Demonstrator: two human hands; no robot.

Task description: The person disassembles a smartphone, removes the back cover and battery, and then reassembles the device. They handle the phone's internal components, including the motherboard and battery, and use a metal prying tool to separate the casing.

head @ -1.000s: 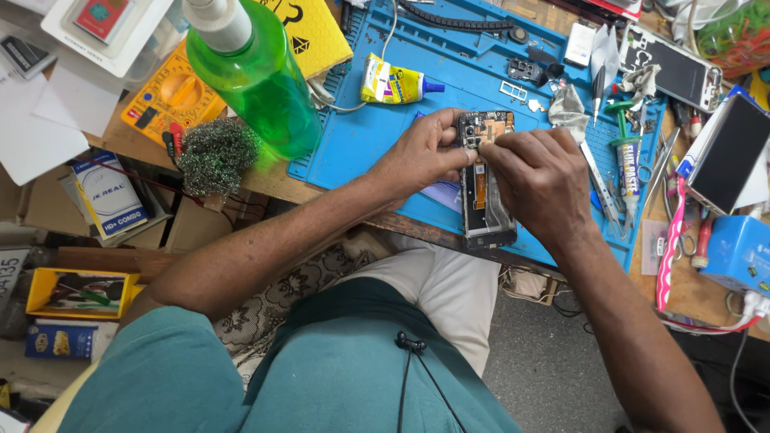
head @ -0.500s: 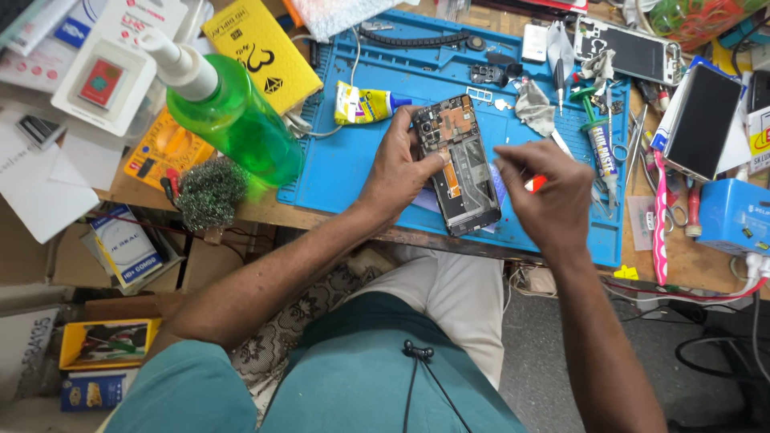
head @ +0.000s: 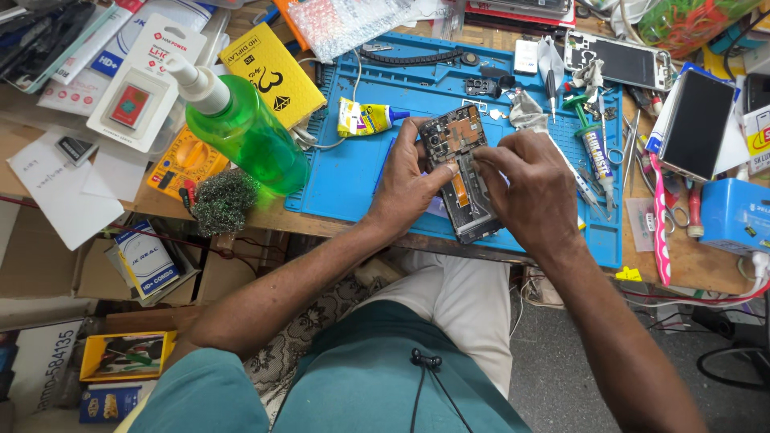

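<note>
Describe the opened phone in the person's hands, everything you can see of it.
The opened phone is a dark, slim slab with its back cover off, showing a circuit board, small metal shields and an orange-brown flex strip down its middle. It lies tilted over the blue work mat, its lower end near the table's front edge. The left hand grips its left side, thumb on the board; the right hand covers its right side, fingertips pressing near the middle.

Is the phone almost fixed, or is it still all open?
Still open. Done: the back is off the black opened phone, so its circuit boards show. In hand: the left hand steadies it on the blue work mat while the right hand presses on its middle. Left: loose small parts lie on the mat, and the phone isn't closed.
</note>
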